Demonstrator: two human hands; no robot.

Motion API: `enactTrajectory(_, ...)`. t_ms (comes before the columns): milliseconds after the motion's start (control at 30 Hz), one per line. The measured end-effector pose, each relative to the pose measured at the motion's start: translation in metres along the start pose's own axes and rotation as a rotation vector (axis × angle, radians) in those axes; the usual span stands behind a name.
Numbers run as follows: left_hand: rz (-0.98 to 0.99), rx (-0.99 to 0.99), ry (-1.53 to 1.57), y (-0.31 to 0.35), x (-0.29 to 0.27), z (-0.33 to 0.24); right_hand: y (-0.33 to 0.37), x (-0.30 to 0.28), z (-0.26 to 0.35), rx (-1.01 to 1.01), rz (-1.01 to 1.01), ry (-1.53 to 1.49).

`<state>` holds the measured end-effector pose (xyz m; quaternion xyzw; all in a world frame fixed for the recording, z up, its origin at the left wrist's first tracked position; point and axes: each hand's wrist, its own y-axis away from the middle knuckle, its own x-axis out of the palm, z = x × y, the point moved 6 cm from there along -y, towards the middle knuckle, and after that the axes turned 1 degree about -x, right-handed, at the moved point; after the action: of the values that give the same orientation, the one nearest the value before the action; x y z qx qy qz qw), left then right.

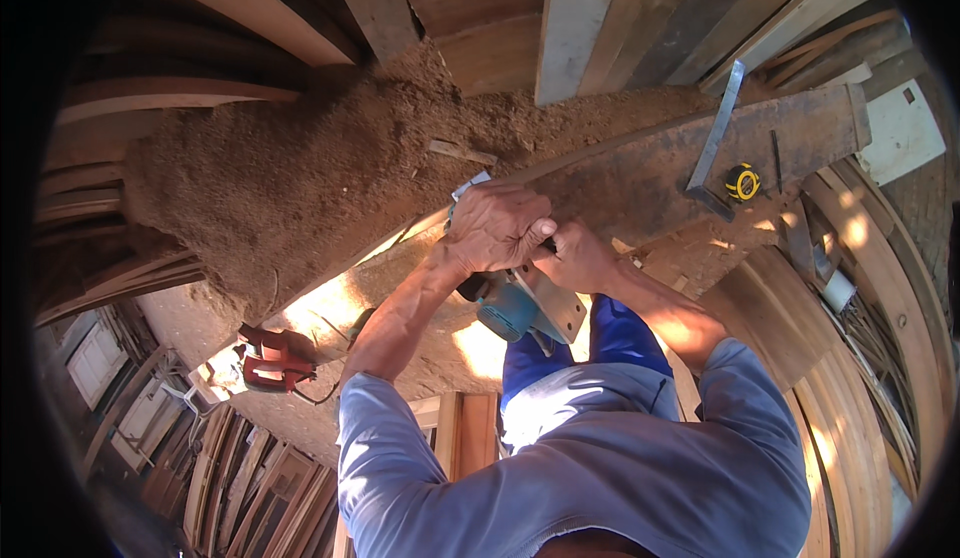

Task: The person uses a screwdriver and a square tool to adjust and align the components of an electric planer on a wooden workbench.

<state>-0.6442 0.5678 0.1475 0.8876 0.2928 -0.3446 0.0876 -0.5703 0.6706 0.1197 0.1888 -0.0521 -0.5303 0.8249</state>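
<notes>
In front of my body I hold a teal power tool (pixel 508 310) with a flat metal plate and dark parts; its exact kind is hard to make out. My left hand (pixel 500 226) is closed over its far upper part. My right hand (pixel 582 256) is closed beside it, thumb up, around a dark part mostly hidden by my fingers. The tool is tilted at the near edge of a long dark wooden board (pixel 640 178). To the right on that board lie a metal try square (pixel 716 138), a yellow and black tape measure (pixel 743 182) and a thin dark pencil-like stick (pixel 777 161).
A red power tool (pixel 275 360) with a cord rests at the lower left. Sawdust (pixel 290 178) is heaped beyond the board, with a small wood offcut (pixel 460 152) on it. Planks (pixel 620 28) lean at the back; more curved timber (pixel 880 298) stands at the right.
</notes>
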Motion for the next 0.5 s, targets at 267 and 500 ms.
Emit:
enactTrajectory(267, -0.012, 0.071, 0.14, 0.013, -0.006, 0.007, -0.017, -0.001, -0.007, -0.121, 0.185, 0.4)
enactTrajectory(500, -0.444, -0.235, 0.747, 0.035, -0.021, 0.037, -0.002, -0.005, 0.018, -0.499, 0.113, 0.674)
